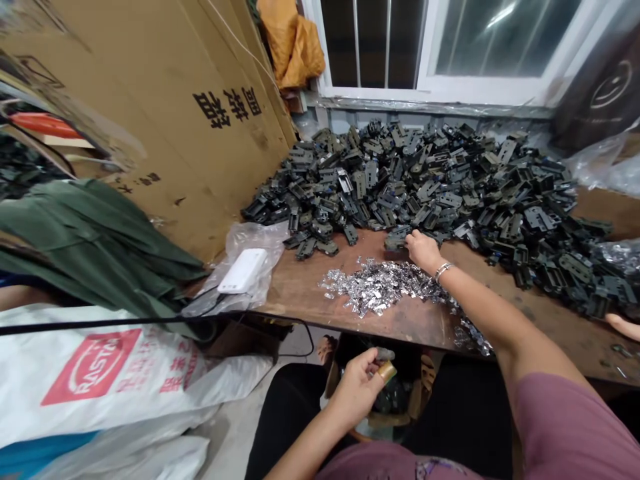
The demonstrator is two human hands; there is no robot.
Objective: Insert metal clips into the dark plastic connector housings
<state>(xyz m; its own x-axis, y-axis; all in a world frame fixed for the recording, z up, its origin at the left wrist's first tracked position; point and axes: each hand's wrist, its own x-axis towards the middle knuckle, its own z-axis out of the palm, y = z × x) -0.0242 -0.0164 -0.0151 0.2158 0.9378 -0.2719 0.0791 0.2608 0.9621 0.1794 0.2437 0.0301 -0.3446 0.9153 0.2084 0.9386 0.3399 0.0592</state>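
Observation:
Low over the lap, my left hand [357, 387] has its fingers bent together, with yellow wraps on the fingertips; whether it holds something small I cannot make out. Below it, a box [416, 400] between the legs contains dark parts. My right hand [423, 250] reaches across the table, its fingers at a dark part [397, 239] on the near edge of a large heap of dark plastic parts [370, 177]. A pile of small shiny metal pieces [377, 287] lies just in front of that hand.
A white power bank [243, 271] lies on clear plastic at the table's left. A tall cardboard sheet [165, 113] stands behind it. White sacks [100, 373] are at lower left. Another person's fingers [624, 327] show at the right edge.

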